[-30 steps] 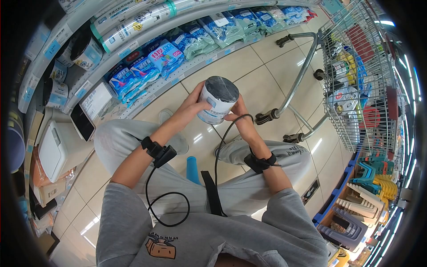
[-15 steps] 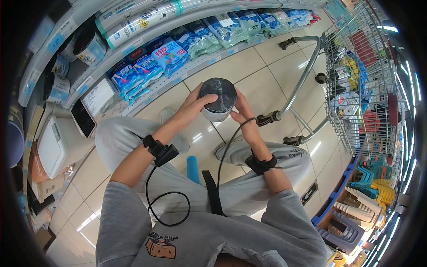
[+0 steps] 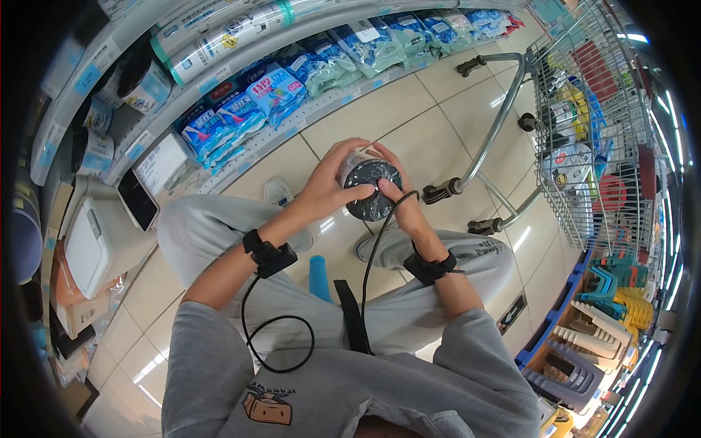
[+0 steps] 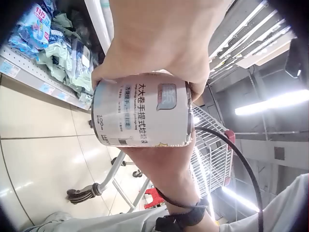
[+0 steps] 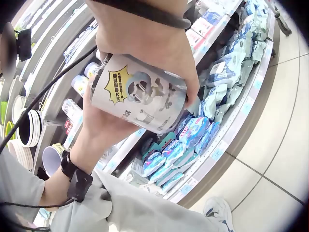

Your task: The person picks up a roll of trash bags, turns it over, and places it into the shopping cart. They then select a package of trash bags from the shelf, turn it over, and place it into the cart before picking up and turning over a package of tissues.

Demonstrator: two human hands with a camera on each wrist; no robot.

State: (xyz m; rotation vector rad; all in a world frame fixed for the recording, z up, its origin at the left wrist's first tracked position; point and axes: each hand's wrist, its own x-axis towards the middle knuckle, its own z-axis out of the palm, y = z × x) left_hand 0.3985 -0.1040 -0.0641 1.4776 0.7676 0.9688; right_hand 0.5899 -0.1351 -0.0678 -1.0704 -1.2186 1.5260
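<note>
A roll of garbage bags (image 3: 374, 191) with a white printed label and a black end under clear wrap is held in front of the knees. My left hand (image 3: 330, 179) grips it from the left, and my right hand (image 3: 398, 186) from the right. Both thumbs press on the black end, which faces back toward me in the head view. In the left wrist view the label (image 4: 140, 111) carries Chinese text. A cartoon figure and a yellow burst mark the label's other side (image 5: 140, 94) in the right wrist view.
Shelves with blue and green packets (image 3: 314, 66) run along the left and front. Similar rolls (image 3: 144, 84) stand on the left shelf, near a white lidded bin (image 3: 87, 241). A loaded shopping cart (image 3: 584, 139) stands at right, beyond it stacked plastic stools (image 3: 584, 343). Cables hang from both wrist straps.
The roll has tipped so its black end turns toward me and sits lower. My left thumb moved from the label onto that end, and the right thumb has joined it.
</note>
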